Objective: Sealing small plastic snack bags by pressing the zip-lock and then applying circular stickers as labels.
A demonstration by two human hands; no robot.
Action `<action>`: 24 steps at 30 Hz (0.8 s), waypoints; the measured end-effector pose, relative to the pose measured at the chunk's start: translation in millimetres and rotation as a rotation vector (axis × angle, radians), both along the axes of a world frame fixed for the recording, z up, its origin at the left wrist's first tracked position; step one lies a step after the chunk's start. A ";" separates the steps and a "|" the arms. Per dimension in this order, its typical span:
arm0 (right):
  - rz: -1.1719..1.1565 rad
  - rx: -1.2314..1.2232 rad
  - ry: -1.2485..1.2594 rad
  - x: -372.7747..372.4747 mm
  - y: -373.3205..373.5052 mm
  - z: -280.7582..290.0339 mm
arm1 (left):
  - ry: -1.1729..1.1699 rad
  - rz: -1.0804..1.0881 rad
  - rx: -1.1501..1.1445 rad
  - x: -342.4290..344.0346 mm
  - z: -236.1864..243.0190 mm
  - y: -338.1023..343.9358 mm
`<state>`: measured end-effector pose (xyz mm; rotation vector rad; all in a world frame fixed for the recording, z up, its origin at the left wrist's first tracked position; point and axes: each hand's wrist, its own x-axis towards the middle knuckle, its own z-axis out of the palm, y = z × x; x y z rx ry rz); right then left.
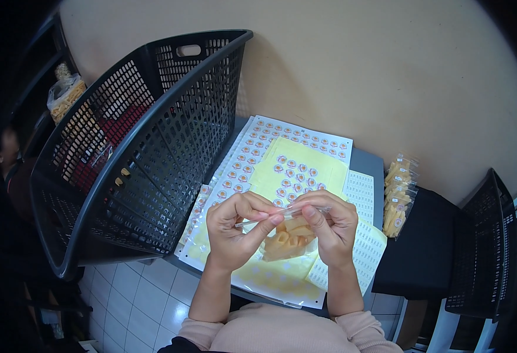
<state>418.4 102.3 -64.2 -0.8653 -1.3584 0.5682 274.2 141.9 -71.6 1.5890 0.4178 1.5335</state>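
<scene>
My left hand (241, 229) and my right hand (326, 226) are closed in pinches on the top edge of a clear plastic bag (288, 242), which holds tube-like yellow-orange pieces. The bag hangs between them over sheets on a grey table. Beneath are white sheets of round stickers (248, 150), a pale yellow backing sheet (288, 147) with some round stickers on it, and sheets of small rectangular labels (359, 191), partly hidden by my hands and the bag.
A large black perforated basket (170, 117) stands at left, another (476, 247) at right. Filled bags (397, 200) lie on a black surface right of the grey table (370, 156). A bulk bag (67, 100) and part of another person (8, 150) show at far left.
</scene>
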 end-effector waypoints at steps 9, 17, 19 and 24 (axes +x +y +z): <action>0.064 -0.032 0.003 3.7 2.1 0.6 | 0.000 -0.014 -0.045 0.7 -2.7 5.8; 0.119 -0.018 -0.068 8.5 2.1 5.4 | -0.042 -0.016 -0.114 -3.6 -3.7 2.1; 0.032 -0.013 0.045 19.6 4.0 1.4 | -0.069 0.028 -0.093 -12.4 -5.0 7.5; -0.380 0.177 -0.210 44.4 3.3 3.6 | -0.145 0.178 -0.026 -28.4 5.0 9.7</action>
